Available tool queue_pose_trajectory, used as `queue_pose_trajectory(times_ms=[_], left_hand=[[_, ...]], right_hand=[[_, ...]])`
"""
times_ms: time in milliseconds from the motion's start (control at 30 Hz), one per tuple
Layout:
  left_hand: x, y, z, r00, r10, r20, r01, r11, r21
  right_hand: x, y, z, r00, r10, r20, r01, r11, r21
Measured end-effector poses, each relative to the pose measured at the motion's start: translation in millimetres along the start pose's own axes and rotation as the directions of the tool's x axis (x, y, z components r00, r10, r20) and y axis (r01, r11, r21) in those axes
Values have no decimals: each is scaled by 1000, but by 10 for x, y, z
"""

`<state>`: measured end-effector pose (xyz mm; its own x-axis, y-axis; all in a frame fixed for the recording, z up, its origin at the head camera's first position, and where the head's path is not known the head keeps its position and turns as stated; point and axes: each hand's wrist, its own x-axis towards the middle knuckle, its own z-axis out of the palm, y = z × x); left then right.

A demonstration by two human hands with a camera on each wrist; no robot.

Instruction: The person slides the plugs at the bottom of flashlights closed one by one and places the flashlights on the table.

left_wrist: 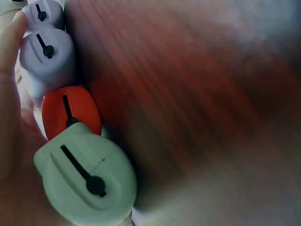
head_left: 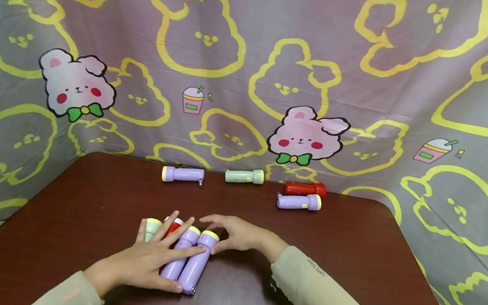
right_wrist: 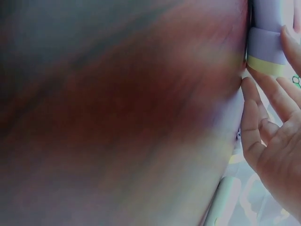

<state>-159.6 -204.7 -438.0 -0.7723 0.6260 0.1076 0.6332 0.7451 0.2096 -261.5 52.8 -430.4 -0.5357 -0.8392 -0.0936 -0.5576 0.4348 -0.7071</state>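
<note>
My left hand (head_left: 143,262) lies spread across a row of flashlights standing side by side on the table, its fingers straight over them. From left to right these are a green flashlight (head_left: 152,226), a red flashlight (left_wrist: 70,108) with a white rim, a purple flashlight (head_left: 174,266) and a second purple flashlight (head_left: 194,267), all with lens ends pointing away. The left palm hides much of the green and red ones. At the lens end of the rightmost purple flashlight is my right hand (head_left: 241,234), with its thumb at the side and loosely bent fingers near the yellow rim.
Along the far edge of the brown table (head_left: 106,184) lie another purple flashlight (head_left: 187,174), a green flashlight (head_left: 242,176) and a red flashlight (head_left: 302,189), with a purple flashlight (head_left: 294,202) just in front of the red one. A patterned curtain (head_left: 242,75) hangs behind.
</note>
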Motion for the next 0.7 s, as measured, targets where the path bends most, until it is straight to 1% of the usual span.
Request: queue_pose_trajectory(times_ms=[100, 267, 400, 567, 700], left_hand=[[-1, 9, -13, 1000, 5, 2, -5, 1000, 6], [-1, 3, -23, 1000, 6, 1, -6, 1000, -15], [1, -2, -8, 1000, 0, 12, 1, 1000, -30], [-5, -1, 20, 1000, 1, 10, -1, 1000, -26], [-4, -7, 17, 1000, 5, 0, -5, 1000, -12]], right_hand=[[2, 0, -7, 1000, 6, 0, -6, 1000, -7], [9, -8, -19, 1000, 10, 4, -9, 1000, -30], [8, 0, -52, 1000, 17, 20, -17, 999, -32], [1, 46, -171, 999, 37, 35, -36, 999, -18], [17, 101, -307, 1000, 27, -3, -27, 999, -26]])
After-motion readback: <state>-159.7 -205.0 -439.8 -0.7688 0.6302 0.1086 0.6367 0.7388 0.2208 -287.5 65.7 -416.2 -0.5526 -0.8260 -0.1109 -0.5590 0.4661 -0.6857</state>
